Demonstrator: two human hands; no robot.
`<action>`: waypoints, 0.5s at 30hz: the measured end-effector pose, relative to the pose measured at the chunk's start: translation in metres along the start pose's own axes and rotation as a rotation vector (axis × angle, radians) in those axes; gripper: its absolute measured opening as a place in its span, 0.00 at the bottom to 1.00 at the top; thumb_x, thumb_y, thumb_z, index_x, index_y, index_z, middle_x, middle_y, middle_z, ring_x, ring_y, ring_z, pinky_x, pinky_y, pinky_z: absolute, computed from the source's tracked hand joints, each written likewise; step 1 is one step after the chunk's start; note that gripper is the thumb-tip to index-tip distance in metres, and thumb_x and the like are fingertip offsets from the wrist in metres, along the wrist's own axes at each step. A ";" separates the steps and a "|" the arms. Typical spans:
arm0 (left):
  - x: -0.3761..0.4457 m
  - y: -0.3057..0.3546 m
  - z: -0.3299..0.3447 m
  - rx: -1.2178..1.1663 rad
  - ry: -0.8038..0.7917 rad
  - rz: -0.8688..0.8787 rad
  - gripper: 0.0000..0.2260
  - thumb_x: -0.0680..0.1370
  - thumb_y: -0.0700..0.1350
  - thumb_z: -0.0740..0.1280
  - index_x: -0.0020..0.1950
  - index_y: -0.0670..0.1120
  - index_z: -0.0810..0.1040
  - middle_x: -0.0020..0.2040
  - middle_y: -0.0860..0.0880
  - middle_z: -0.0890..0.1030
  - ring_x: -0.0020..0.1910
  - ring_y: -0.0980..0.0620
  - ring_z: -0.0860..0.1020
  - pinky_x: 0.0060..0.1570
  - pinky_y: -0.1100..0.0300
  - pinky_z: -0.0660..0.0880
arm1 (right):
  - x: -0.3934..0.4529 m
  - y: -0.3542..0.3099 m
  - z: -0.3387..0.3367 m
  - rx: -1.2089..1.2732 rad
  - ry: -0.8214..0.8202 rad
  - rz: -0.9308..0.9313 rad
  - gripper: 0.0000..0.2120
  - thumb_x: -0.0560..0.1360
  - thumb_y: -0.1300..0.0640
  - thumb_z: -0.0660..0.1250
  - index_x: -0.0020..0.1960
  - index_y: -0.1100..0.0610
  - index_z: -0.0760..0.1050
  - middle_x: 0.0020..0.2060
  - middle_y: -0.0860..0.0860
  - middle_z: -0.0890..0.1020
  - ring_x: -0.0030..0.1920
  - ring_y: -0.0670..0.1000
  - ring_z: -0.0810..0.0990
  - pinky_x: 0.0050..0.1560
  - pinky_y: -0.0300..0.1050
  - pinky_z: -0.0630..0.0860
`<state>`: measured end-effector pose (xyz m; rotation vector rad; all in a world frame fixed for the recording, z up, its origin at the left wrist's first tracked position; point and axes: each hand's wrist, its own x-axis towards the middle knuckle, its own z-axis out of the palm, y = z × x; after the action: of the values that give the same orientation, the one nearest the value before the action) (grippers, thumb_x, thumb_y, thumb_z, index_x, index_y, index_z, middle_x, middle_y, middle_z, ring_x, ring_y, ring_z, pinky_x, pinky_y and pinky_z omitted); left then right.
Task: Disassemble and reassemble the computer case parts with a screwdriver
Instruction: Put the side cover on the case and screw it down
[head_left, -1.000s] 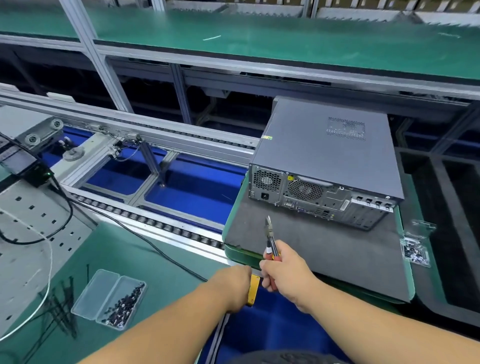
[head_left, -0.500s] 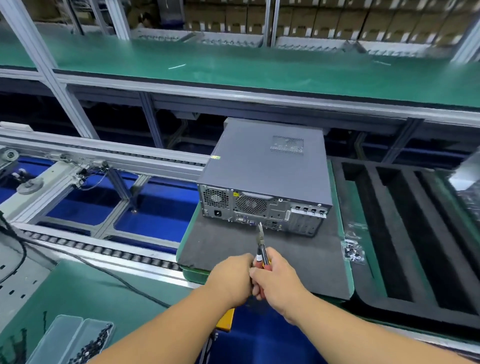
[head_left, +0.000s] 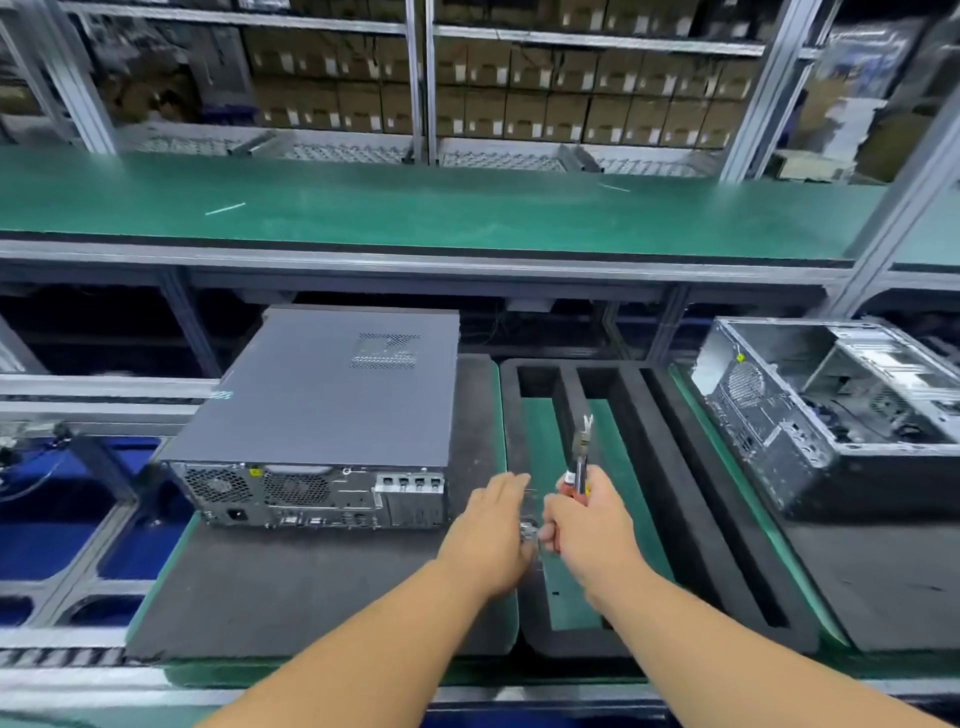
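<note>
- The closed computer case (head_left: 317, 415) lies flat on a dark foam mat (head_left: 291, 582) at the left, its rear panel of fans and ports turned toward the person, probably so the back screws can be reached.
- The left hand (head_left: 488, 535) reaches forward just right of that panel, fingers straight and together, gripping nothing; it seems to be going for a small clear bag (head_left: 529, 532) between the hands, though blur makes that uncertain.
- The right hand (head_left: 587, 530) is clenched round the red handles of a pair of pliers (head_left: 581, 457), tips pointing up and away, held over the slotted foam tray (head_left: 675, 467).
- An opened case (head_left: 831, 410) sits far right, well apart.
- No screwdriver is in view, so unscrewing looks not yet begun.
</note>
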<state>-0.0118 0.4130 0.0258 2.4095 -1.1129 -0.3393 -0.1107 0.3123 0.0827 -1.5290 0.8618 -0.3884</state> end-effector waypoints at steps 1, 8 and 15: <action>0.007 -0.004 0.002 0.059 -0.026 0.012 0.36 0.79 0.52 0.68 0.82 0.52 0.52 0.82 0.52 0.55 0.79 0.46 0.58 0.71 0.45 0.68 | 0.003 0.001 -0.002 0.000 0.007 -0.005 0.05 0.72 0.62 0.64 0.46 0.54 0.71 0.36 0.55 0.79 0.30 0.51 0.77 0.32 0.46 0.77; 0.021 -0.048 0.003 0.301 -0.164 -0.020 0.38 0.78 0.50 0.67 0.83 0.50 0.49 0.82 0.49 0.56 0.80 0.44 0.53 0.74 0.37 0.59 | 0.011 0.017 -0.001 0.013 0.011 0.021 0.06 0.73 0.63 0.64 0.48 0.57 0.70 0.38 0.55 0.77 0.30 0.52 0.76 0.35 0.48 0.77; -0.015 -0.091 -0.013 0.467 -0.039 0.031 0.11 0.81 0.48 0.57 0.55 0.53 0.79 0.53 0.52 0.79 0.55 0.46 0.76 0.51 0.52 0.69 | 0.010 0.021 0.011 0.001 -0.021 0.042 0.05 0.78 0.65 0.64 0.50 0.57 0.71 0.39 0.57 0.79 0.31 0.51 0.77 0.35 0.46 0.78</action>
<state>0.0426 0.4800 -0.0084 2.7890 -1.3687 -0.1235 -0.1021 0.3140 0.0584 -1.5085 0.8759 -0.3415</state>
